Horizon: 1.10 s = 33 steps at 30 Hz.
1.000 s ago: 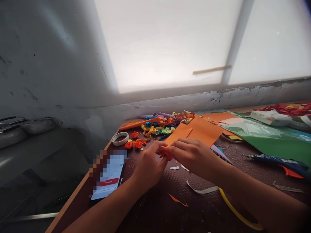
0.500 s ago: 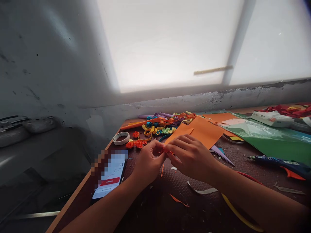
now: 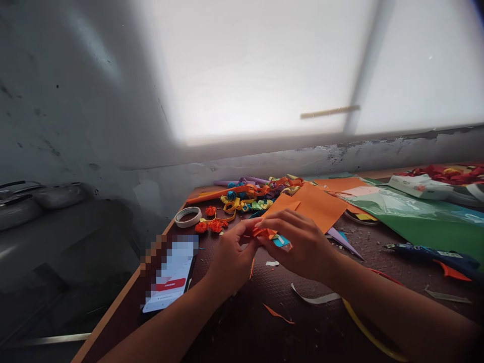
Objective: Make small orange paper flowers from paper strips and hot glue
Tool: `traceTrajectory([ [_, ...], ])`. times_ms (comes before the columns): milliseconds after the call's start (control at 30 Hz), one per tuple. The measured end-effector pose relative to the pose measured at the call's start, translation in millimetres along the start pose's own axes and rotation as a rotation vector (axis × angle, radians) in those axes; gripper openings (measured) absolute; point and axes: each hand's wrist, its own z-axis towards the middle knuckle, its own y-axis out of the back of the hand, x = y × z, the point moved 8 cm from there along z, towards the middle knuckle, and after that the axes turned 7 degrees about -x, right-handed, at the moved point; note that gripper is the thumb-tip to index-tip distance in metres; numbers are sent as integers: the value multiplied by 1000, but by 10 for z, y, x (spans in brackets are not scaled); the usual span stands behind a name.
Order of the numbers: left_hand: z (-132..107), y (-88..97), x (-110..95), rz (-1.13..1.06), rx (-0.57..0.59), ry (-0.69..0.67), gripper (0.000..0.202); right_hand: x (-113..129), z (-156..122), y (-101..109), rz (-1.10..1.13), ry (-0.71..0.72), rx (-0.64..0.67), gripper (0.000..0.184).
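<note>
Above the dark red table [image 3: 242, 322], a small folded piece of orange paper [image 3: 265, 232] sits between my two hands. My left hand [image 3: 235, 252] pinches its left side between thumb and fingers. From the right, my right hand [image 3: 298, 242] curves over it, fingers bent and thumb underneath; these fingertips also close on the paper. Part of the piece is hidden behind the fingers. Crumpled orange paper flowers [image 3: 215, 226] lie just beyond my left hand. Behind my right hand are flat orange sheets [image 3: 321, 204].
A tape roll [image 3: 188, 217] and a lit phone [image 3: 172, 277] lie along the left edge. Colourful paper chains [image 3: 249, 194] are heaped at the back. On the right are green sheets [image 3: 419, 217], a dark blue pouch-like thing [image 3: 434, 254] and a white box [image 3: 419, 185]. Paper scraps [image 3: 278, 313] litter the front.
My right hand's fingers have lifted and spread a little, so more of the orange paper shows between the hands. My left hand keeps its pinch. The view has shifted slightly.
</note>
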Motion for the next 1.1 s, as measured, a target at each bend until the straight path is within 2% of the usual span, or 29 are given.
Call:
traceTrajectory([
  [67, 2, 51, -26, -32, -41, -24, 21, -104, 4, 88, 130, -121, -92, 16],
  [133, -5, 90, -60, -65, -63, -49, 18, -161, -5, 111, 198, -170, -111, 15],
  [267, -32, 111, -160, -121, -71, -126, 12, -155, -10, 88, 255, -146, -74, 17],
  [400, -47, 116, -203, -136, -90, -167, 14, -93, 5, 80, 270, -112, -53, 19],
  [567, -53, 132, -200, -73, -97, -153, 20, -85, 14, 68, 237, -125, -59, 13],
  [767, -52, 169, -266, -59, -120, -189, 26, -121, -7, 63, 235, -149, -91, 16],
  [1100, -49, 153, -248, -112, -91, -138, 19, -116, 3, 73, 243, -153, -101, 16],
])
